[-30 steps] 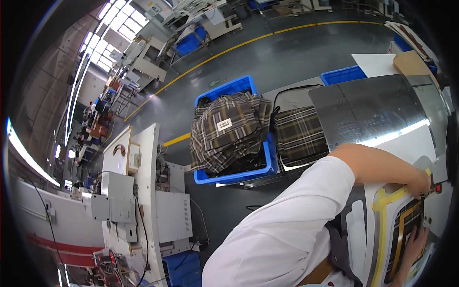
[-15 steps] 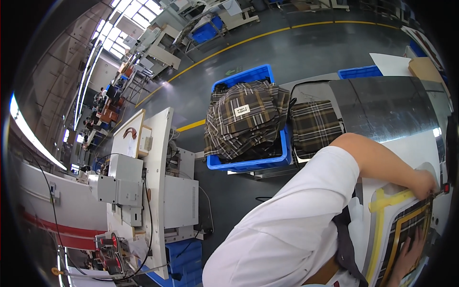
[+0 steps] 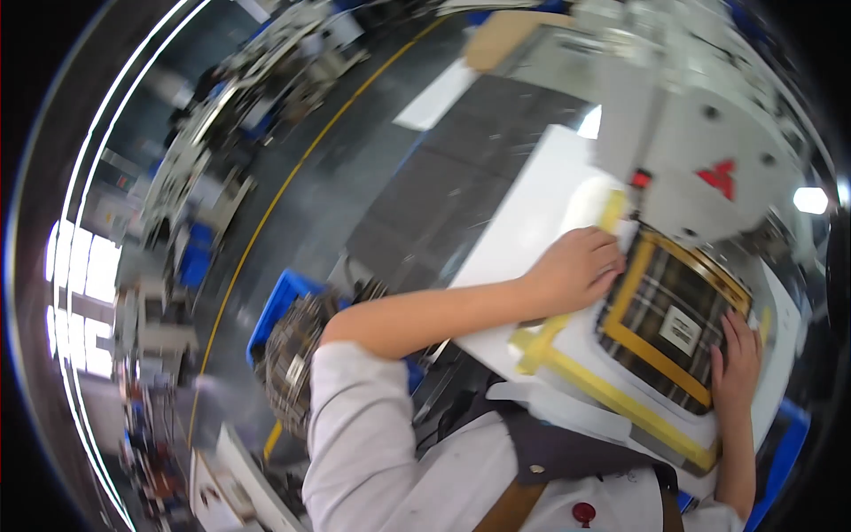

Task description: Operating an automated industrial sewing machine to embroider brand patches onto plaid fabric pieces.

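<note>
A brown, black and white plaid fabric panel (image 3: pixel 651 301) with a pale label (image 3: pixel 680 331) lies beneath the sewing machine head, framed by a yellow-edged template (image 3: pixel 660 358). My left hand (image 3: pixel 578 270) is at the panel's left edge, its fingers curled down and pressed together; what they grip, if anything, is hidden. My right hand (image 3: pixel 737 359) rests at the panel's right side, fingers stretched over the template's edge and the cloth. Yellow tape (image 3: pixel 612 403) runs along the white board around the panel.
The pale sewing machine (image 3: pixel 718 151) rises just beyond my hands. A white sheet (image 3: pixel 523 204) and a dark tabletop (image 3: pixel 443 177) extend to the left. A blue crate (image 3: pixel 277 306) of plaid pieces (image 3: pixel 297 363) stands left of my left arm. Another blue bin (image 3: pixel 784 448) is at lower right.
The view has swung to the right, bringing the machine head and the whole plaid panel into sight. My left hand stays by the panel's edge, and my right hand still lies on its other side.
</note>
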Action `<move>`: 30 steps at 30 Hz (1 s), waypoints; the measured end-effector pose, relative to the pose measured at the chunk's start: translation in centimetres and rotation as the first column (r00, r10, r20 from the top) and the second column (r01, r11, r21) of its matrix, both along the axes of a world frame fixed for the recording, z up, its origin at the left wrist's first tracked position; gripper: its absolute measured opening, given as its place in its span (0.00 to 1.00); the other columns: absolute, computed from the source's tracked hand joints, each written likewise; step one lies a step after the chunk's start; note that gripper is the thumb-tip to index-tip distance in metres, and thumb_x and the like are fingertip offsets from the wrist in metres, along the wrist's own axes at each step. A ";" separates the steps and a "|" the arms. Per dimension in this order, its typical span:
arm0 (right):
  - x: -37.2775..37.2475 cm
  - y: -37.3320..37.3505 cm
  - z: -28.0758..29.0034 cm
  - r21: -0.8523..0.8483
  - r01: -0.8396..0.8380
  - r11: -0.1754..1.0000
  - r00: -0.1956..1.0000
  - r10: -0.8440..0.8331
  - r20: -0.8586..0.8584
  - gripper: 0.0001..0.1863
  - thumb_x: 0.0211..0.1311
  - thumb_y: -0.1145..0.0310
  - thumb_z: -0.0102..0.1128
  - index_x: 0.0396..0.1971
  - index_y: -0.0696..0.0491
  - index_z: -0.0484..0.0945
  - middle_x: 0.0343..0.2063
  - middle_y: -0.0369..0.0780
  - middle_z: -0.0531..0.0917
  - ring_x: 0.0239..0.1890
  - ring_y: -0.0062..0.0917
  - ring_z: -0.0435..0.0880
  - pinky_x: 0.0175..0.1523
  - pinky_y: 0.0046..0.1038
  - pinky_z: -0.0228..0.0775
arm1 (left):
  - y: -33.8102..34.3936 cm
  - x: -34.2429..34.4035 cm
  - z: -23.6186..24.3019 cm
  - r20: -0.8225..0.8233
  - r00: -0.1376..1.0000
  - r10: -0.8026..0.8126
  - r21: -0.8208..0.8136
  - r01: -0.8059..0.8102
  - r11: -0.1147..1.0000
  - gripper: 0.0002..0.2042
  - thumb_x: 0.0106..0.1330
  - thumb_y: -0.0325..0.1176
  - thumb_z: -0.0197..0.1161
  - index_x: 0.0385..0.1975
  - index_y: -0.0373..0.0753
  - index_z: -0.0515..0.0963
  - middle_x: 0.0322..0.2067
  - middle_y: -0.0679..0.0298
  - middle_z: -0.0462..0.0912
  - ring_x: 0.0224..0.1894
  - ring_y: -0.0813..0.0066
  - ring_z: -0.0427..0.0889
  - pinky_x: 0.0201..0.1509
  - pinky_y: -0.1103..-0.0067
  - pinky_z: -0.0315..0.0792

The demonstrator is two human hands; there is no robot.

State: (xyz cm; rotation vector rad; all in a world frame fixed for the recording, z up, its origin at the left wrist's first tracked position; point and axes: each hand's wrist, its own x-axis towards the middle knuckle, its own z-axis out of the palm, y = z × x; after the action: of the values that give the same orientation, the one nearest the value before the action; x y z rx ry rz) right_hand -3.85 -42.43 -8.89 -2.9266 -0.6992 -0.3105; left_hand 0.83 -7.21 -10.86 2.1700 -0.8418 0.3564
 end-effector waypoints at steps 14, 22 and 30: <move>-1.8 2.2 1.5 0.084 0.079 0.993 0.994 -0.085 0.074 0.23 0.54 0.66 0.63 0.50 0.55 0.76 0.54 0.38 0.76 0.58 0.31 0.71 0.66 0.42 0.55 | -6.0 -0.7 3.3 -0.004 0.972 -0.237 0.455 0.213 0.865 0.26 0.57 0.39 0.66 0.57 0.41 0.71 0.63 0.54 0.66 0.64 0.48 0.64 0.65 0.60 0.62; -1.5 2.4 1.7 0.061 0.091 0.994 0.994 -0.094 0.052 0.22 0.54 0.65 0.63 0.51 0.53 0.76 0.54 0.37 0.76 0.59 0.31 0.70 0.69 0.43 0.50 | -5.7 -0.4 3.3 0.001 0.970 -0.244 0.446 0.218 0.868 0.26 0.56 0.40 0.66 0.56 0.41 0.72 0.62 0.54 0.67 0.63 0.47 0.66 0.63 0.60 0.63; -1.3 1.8 1.9 0.122 0.062 0.991 0.997 -0.066 0.033 0.23 0.52 0.66 0.65 0.50 0.53 0.76 0.54 0.38 0.76 0.58 0.32 0.70 0.68 0.41 0.53 | -4.9 -0.9 3.1 0.056 0.984 -0.170 0.442 0.128 0.888 0.25 0.57 0.38 0.66 0.55 0.41 0.72 0.60 0.54 0.68 0.61 0.47 0.67 0.63 0.60 0.63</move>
State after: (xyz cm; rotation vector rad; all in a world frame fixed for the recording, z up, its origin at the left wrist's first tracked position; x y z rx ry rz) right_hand -5.17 -40.66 -6.98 -2.8386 -0.5706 -0.3996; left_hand -0.09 -12.14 -7.71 2.4915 -1.2312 0.2033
